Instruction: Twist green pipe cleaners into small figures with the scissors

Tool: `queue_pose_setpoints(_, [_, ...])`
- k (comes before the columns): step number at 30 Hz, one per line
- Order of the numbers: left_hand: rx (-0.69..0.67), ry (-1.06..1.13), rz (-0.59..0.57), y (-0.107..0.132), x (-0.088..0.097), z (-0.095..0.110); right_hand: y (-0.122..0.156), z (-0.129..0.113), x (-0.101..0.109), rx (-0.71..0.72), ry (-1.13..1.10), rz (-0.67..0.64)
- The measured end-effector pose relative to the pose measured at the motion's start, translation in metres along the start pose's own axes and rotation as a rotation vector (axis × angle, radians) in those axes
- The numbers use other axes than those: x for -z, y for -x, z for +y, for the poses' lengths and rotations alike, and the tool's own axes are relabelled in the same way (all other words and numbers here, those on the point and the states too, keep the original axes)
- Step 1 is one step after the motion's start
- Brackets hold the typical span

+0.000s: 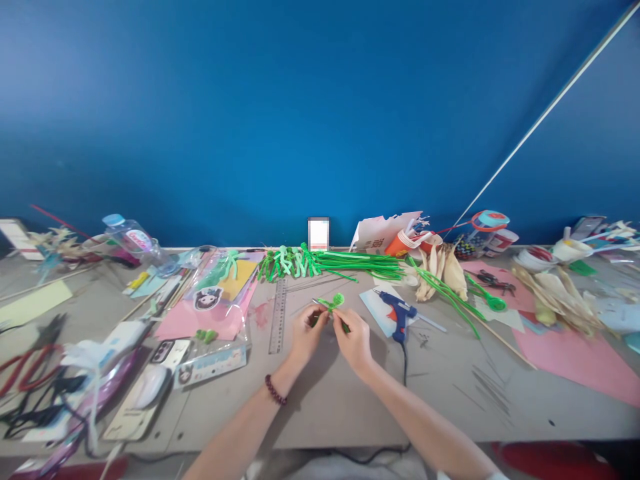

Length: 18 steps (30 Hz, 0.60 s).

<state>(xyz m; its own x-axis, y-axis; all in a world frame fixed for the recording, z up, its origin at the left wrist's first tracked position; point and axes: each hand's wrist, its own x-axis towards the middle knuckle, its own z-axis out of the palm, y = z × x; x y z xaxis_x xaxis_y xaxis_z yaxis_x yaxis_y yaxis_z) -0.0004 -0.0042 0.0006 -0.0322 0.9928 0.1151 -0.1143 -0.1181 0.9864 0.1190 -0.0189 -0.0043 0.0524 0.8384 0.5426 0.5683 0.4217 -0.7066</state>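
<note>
Ran from fuzzy to glossy.
Showed a fuzzy green piece (339, 300) at centre, matt pink paper (575, 368) at right, a glossy clear plastic bottle (134, 237) at far left, and rough, papery husks (437, 273) at far right.

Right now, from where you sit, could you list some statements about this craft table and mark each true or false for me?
1. The left hand and right hand both hold a green pipe-cleaner piece. True.
2. The glue gun lies left of both hands. False: it lies to their right.
3. A dark beaded bracelet is on the left wrist. True.
4. The back wall is red. False: it is blue.
5. A transparent ruler lies left of the left hand. True.
</note>
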Motion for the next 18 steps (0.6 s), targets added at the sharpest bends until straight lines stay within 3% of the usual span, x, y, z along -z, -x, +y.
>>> queue_pose_setpoints(5, [0.011,-0.02,-0.031,-0.0014,-0.0006,-0.004,0.0007,0.0031,-0.0006,0.006,0.042,-0.008])
queue_pose_setpoints(12, [-0.141,-0.213,0.008,0.0023,-0.0009,-0.0012,-0.0012,0.0035,-0.0002,0.052,0.148,-0.039])
queue_pose_setpoints(18, [-0.13,-0.175,0.036,0.002,-0.0005,0.0028,-0.0029,0.0025,0.0014,0.052,0.155,-0.049])
